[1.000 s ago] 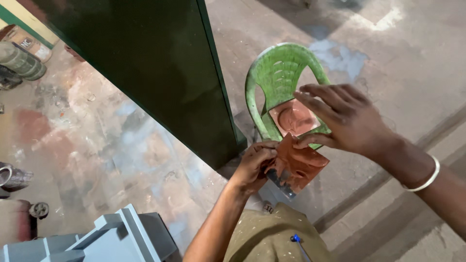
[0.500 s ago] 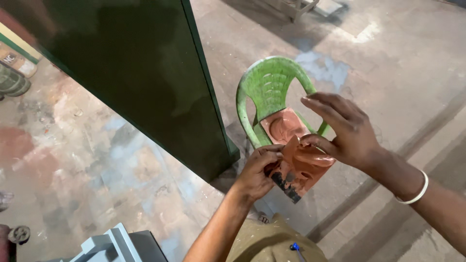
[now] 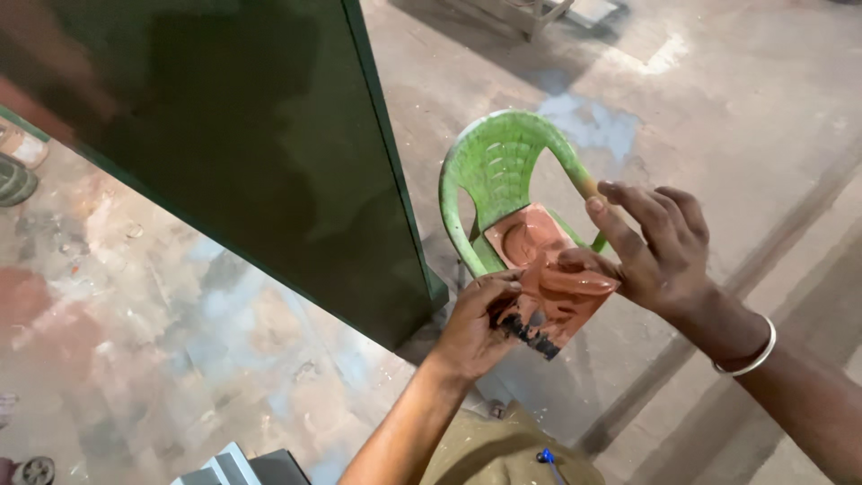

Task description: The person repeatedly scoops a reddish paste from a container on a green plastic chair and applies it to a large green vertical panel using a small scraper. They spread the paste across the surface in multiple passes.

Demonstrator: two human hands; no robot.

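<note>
A worn reddish-brown sheet [image 3: 557, 304], like used abrasive paper with a dark torn lower edge, is held up between both hands. My left hand [image 3: 476, 328] pinches its left side with thumb and fingers. My right hand [image 3: 651, 247] grips its upper right edge with thumb and forefinger, the other fingers spread above it; a silver bangle sits on that wrist. Below and behind the sheet stands a green plastic chair [image 3: 489, 171] with a brown cushion-like piece [image 3: 525, 238] on its seat.
A tall dark green metal panel [image 3: 242, 135] stands at the left, its corner close to the chair. The stained concrete floor [image 3: 162, 332] stretches around. Grey metal pieces [image 3: 238, 467] lie at the bottom edge, a small wheel [image 3: 31, 469] at the bottom left.
The view has shifted, so the chair and hands sit a little higher and further right in the picture. Both hands still hold the reddish sheet; the right fingers have spread more.
</note>
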